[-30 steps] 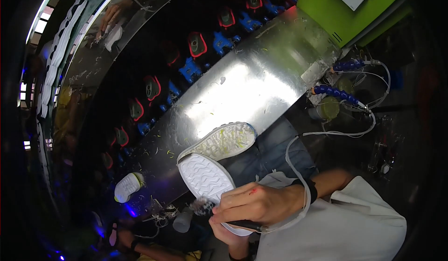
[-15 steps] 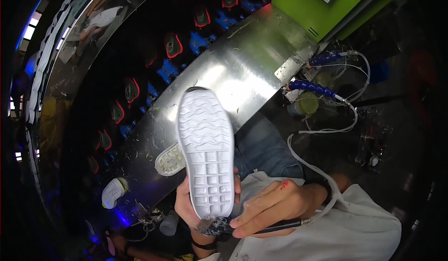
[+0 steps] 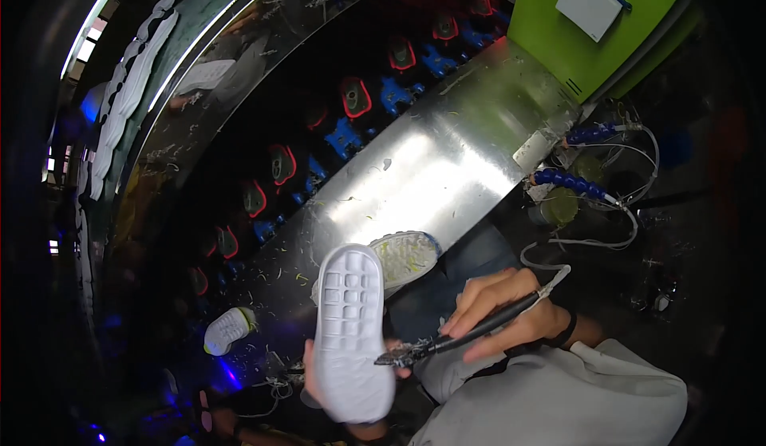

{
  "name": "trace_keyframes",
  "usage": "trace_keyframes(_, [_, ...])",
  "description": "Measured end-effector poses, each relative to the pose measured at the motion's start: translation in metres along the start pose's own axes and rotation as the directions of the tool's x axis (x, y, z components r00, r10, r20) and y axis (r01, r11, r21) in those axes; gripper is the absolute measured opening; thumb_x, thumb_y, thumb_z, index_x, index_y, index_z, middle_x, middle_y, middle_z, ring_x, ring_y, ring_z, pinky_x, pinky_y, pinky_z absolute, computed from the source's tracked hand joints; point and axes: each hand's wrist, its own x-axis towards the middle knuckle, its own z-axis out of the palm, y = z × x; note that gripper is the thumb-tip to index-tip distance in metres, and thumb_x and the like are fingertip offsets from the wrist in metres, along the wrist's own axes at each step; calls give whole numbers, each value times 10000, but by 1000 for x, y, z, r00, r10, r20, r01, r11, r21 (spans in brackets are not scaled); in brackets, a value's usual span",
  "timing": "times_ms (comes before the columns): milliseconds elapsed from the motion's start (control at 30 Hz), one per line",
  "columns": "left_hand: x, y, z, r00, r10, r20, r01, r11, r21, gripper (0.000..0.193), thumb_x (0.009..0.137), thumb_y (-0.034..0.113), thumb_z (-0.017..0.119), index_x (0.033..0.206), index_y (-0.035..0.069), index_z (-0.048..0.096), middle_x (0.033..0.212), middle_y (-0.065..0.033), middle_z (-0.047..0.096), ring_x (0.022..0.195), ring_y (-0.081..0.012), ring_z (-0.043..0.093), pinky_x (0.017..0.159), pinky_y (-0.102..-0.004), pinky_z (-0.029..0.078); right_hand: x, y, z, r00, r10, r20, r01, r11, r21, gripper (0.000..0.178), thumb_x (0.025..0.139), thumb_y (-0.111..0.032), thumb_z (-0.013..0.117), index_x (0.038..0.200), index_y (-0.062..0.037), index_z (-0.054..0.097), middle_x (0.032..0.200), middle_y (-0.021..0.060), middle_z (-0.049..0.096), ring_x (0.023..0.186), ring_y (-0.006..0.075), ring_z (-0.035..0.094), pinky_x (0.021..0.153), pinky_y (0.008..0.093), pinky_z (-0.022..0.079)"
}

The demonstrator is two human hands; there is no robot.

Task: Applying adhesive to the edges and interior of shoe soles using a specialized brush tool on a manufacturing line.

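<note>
A white shoe sole (image 3: 349,302) is tilted in front of me, its tread side facing up. The square-grid end points away from me and the wavy end lies close. My left hand (image 3: 311,372) is closed around its sides; most of the fingers are hidden behind it. My right hand (image 3: 504,306) grips a slim black pen-shaped tool (image 3: 463,336), from whose rear end a pale hose runs. The tool's dark tip is at the sole's right edge; contact is unclear. Just beyond, another white sole (image 3: 408,256) rests on the metal bench, hollow side up, with yellow-green scraps inside.
Small trimmings litter the metal bench (image 3: 431,167). A smaller white sole piece (image 3: 227,331) lies at left. Behind runs a row of blue clamps (image 3: 345,136) and red-edged pads. Blue jointed hoses (image 3: 566,181) stand right, below a green panel (image 3: 542,15). Another person's hand (image 3: 225,422) shows lower left.
The held sole has been turned end for end and lowered toward me. My right hand and tool have moved up and right. The view has shifted, exposing more of the bench sole.
</note>
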Motion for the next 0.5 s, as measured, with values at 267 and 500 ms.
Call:
trace_keyframes(267, [-21,-99,8,949,38,-314,-145,935,-324,627,970,402,297,1448,12,409,1393,-187,519,1279,-328,514,1105,-478,372,46,22,31,935,-339,-107,236,817,-526,270,728,23,748,991,37,689,926,150,684,780,260,685,662,314,551])
trace_keyframes(500, [-29,-100,-27,870,183,-457,-269,955,-130,737,965,530,294,1511,36,308,1440,-213,427,1239,-358,498,1115,-501,347,18,24,37,996,-92,-5,91,987,-131,287,781,3,741,1062,40,692,1003,175,688,867,282,697,727,312,565])
